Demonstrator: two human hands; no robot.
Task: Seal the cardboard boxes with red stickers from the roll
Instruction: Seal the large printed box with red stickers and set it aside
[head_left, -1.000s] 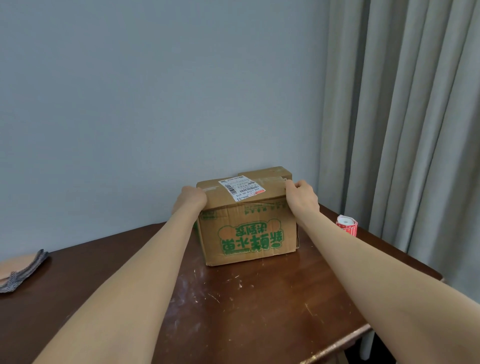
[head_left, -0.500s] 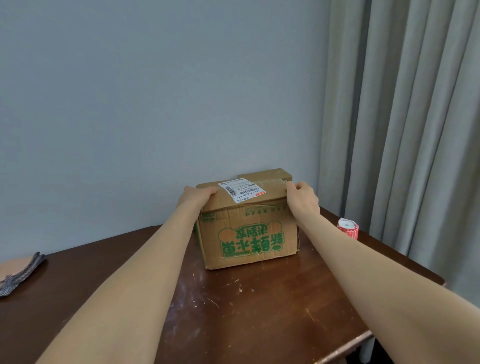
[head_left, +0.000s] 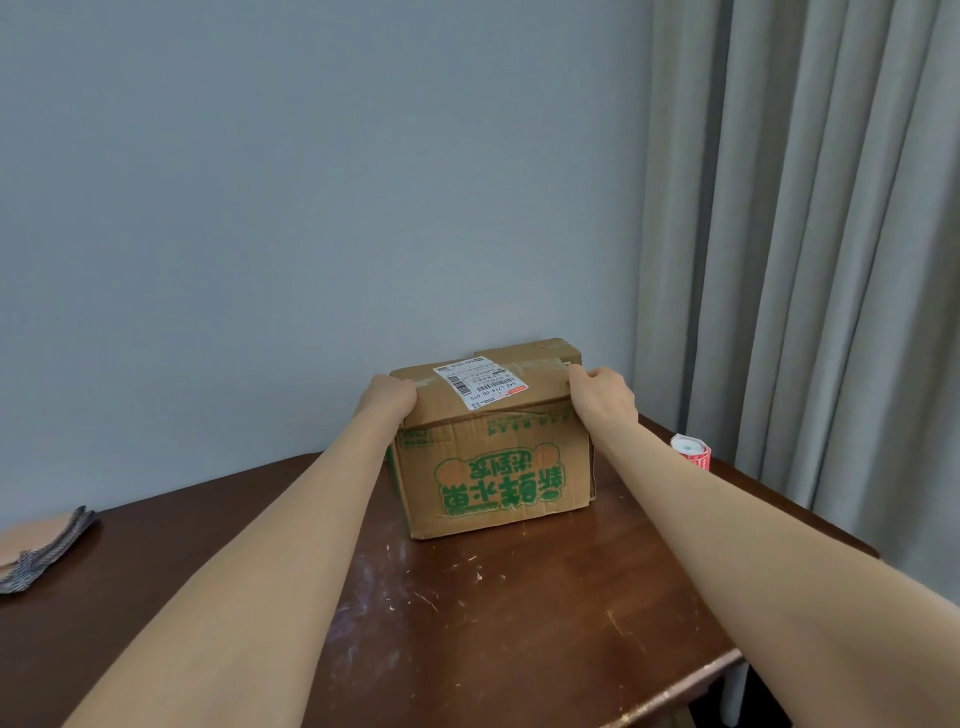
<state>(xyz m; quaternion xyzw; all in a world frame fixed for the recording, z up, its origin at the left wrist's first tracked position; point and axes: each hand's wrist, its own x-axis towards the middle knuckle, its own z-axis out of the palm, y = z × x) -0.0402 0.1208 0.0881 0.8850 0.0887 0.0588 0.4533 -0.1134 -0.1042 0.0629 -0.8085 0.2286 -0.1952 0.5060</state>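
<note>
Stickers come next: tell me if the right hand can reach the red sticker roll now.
Probably yes. The right hand grips the top right edge of the cardboard box; the sticker roll stands on the table just right of it, nothing between. It must let go first.

light: soft, even, rather dim, source unclear | shadows: one faint, soft, under the cardboard box on the table | glare: dull sheen mid-table | focus: centre sharp, forearms slightly soft | distortion: forearms stretched toward bottom corners, curtain folds lean at right edge
</note>
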